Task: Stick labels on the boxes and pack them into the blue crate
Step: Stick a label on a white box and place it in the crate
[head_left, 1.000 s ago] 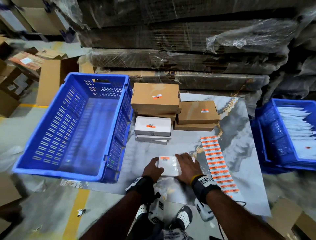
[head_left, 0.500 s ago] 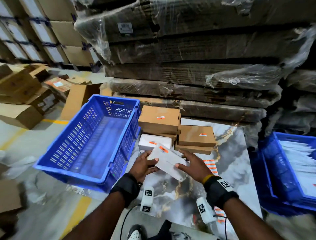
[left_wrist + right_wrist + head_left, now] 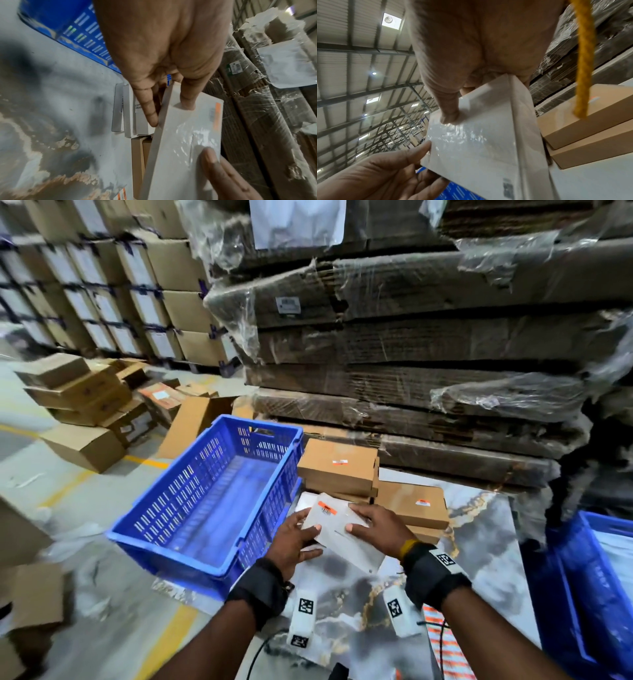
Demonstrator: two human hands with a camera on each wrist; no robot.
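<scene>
A warehouse floor holds a grey marble-patterned slab with gold veins, set before a tall stack of plastic-wrapped flat cardboard bundles. Above the slab, both hands grip one flat, glossy white box, held tilted and clear of the surface. The left hand takes its near left end: the thumb lies on the top face while the fingers curl under the edge. The right hand takes the right end in the same way, thumb pressed on top, fingers wrapped beneath. An orange-and-white barcode label sits on the box's far corner, just beyond the left thumb. Left of the left-hand fingers stands the blue slotted plastic crate, its near wall just beside the hand; nothing shows inside it. Beyond the fingertips of both hands lie stacked brown cardboard boxes, each with a small orange label, and under the held box a few thin white boxes. By the right forearm, a sheet of orange labels lies on the slab. At the far right stands a second blue crate.
</scene>
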